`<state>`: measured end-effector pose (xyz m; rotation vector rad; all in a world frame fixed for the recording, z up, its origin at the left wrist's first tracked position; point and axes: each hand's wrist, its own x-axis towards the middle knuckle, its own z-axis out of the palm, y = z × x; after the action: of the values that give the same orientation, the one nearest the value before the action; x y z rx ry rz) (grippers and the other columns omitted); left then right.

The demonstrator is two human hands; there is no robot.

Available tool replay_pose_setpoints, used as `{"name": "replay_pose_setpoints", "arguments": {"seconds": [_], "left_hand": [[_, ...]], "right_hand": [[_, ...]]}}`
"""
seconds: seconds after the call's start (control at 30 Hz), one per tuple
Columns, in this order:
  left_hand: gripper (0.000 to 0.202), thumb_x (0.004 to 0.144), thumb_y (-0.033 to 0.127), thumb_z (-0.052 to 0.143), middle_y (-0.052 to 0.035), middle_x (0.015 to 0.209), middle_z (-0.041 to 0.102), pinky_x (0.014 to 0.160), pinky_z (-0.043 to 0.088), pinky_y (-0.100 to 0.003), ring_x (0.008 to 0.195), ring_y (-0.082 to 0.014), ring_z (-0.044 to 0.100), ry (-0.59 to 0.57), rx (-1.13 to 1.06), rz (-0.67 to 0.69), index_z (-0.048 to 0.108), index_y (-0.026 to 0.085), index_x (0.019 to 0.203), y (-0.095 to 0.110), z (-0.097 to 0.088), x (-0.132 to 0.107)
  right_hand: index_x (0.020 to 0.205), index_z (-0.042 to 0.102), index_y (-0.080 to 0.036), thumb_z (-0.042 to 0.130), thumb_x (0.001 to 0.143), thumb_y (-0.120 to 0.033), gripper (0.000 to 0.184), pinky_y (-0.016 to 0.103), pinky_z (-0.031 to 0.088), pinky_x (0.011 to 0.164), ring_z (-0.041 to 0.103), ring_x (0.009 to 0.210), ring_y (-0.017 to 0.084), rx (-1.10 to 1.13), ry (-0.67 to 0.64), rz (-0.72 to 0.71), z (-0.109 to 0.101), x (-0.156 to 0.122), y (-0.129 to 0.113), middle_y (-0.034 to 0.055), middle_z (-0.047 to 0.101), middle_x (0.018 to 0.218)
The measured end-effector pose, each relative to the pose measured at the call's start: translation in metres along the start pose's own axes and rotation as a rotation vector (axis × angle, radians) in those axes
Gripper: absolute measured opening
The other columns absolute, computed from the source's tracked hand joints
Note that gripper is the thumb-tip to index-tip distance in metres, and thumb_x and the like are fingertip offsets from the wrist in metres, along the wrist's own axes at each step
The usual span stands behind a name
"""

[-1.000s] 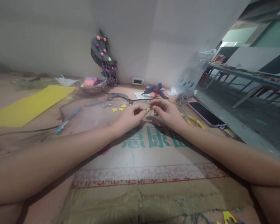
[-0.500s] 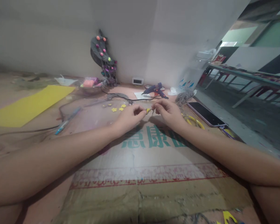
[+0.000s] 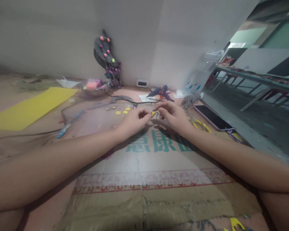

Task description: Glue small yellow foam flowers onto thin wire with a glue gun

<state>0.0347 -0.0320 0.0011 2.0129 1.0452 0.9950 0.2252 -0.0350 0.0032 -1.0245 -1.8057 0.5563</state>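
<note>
My left hand (image 3: 133, 121) pinches a small yellow piece (image 3: 153, 113) between thumb and forefinger. A short dark strand (image 3: 156, 115) curls out from it to the right. Close by on that side is my right hand (image 3: 174, 116), its forefinger reaching over toward the yellow piece and its thumb apart from it. Nothing shows clearly between those right fingers. Beyond my left hand, several yellow flower cutouts (image 3: 126, 110) lie on the printed cardboard (image 3: 139, 166). Whether the yellow piece is also a flower I cannot tell.
Behind my hands lie a blue glue gun (image 3: 162, 93) and grey yarn (image 3: 190, 99). Yellow-handled scissors (image 3: 201, 125) and a phone (image 3: 214, 118) are at right. A pen (image 3: 69, 124) and yellow sheet (image 3: 33, 107) lie left. A decorated grey crescent (image 3: 103, 53) leans on the wall.
My right fingers have loosened from the strand, and the forefinger has moved left toward the yellow piece. The strand's end now curls free. My left hand has barely moved.
</note>
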Motion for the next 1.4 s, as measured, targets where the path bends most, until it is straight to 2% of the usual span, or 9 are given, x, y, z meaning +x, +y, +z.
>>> {"name": "replay_pose_setpoints", "arguments": {"seconds": [0.13,0.33,0.53,0.9,1.13,1.4], "left_hand": [[0.019,0.087,0.032,0.052,-0.0017,0.076,0.063,0.067,0.040,-0.030,0.071,-0.0150,0.055,-0.004,0.006,0.009,0.059,0.017,0.076,0.000,-0.001,0.000],[0.017,0.087,0.029,0.053,-0.0012,0.076,0.063,0.069,0.040,-0.029,0.073,-0.0148,0.055,-0.004,0.026,0.016,0.059,0.018,0.077,0.004,-0.001,-0.002],[0.017,0.087,0.031,0.053,-0.0018,0.078,0.064,0.068,0.042,-0.029,0.074,-0.0157,0.057,-0.012,0.044,0.001,0.059,0.018,0.077,0.005,-0.001,-0.003],[0.020,0.088,0.033,0.051,-0.0029,0.081,0.068,0.070,0.043,-0.030,0.076,-0.0172,0.059,-0.041,0.089,0.021,0.063,0.018,0.081,0.004,-0.001,-0.003],[0.024,0.088,0.036,0.052,-0.0033,0.080,0.068,0.068,0.041,-0.030,0.074,-0.0166,0.058,-0.118,0.096,0.030,0.065,0.017,0.080,0.002,0.000,-0.003],[0.023,0.087,0.035,0.051,-0.0032,0.080,0.066,0.070,0.041,-0.030,0.075,-0.0168,0.058,-0.089,0.090,0.007,0.062,0.016,0.082,0.003,0.000,-0.003]], "right_hand": [[0.105,0.061,-0.018,0.055,0.089,-0.034,0.024,0.028,0.049,0.059,0.056,0.061,0.011,0.054,-0.077,0.027,0.001,0.001,0.001,0.0046,0.067,0.093],[0.094,0.070,-0.018,0.059,0.086,-0.030,0.018,0.030,0.048,0.069,0.062,0.076,0.016,-0.212,-0.083,-0.024,0.000,0.001,-0.002,0.0049,0.070,0.089],[0.086,0.071,-0.017,0.060,0.086,-0.030,0.017,0.029,0.044,0.067,0.059,0.071,0.015,-0.328,-0.100,-0.036,0.000,0.000,-0.006,0.0035,0.069,0.079],[0.079,0.068,-0.017,0.056,0.086,-0.031,0.019,0.028,0.043,0.064,0.059,0.070,0.016,-0.320,-0.130,-0.045,-0.001,0.000,-0.009,0.0027,0.068,0.075],[0.076,0.065,-0.018,0.055,0.086,-0.030,0.019,0.027,0.041,0.062,0.058,0.069,0.015,-0.321,-0.117,-0.046,0.000,0.000,-0.009,0.0017,0.068,0.073],[0.076,0.065,-0.017,0.050,0.090,-0.033,0.026,0.026,0.042,0.062,0.059,0.068,0.015,-0.279,-0.139,-0.045,-0.003,0.000,-0.010,0.0020,0.067,0.072]]}}
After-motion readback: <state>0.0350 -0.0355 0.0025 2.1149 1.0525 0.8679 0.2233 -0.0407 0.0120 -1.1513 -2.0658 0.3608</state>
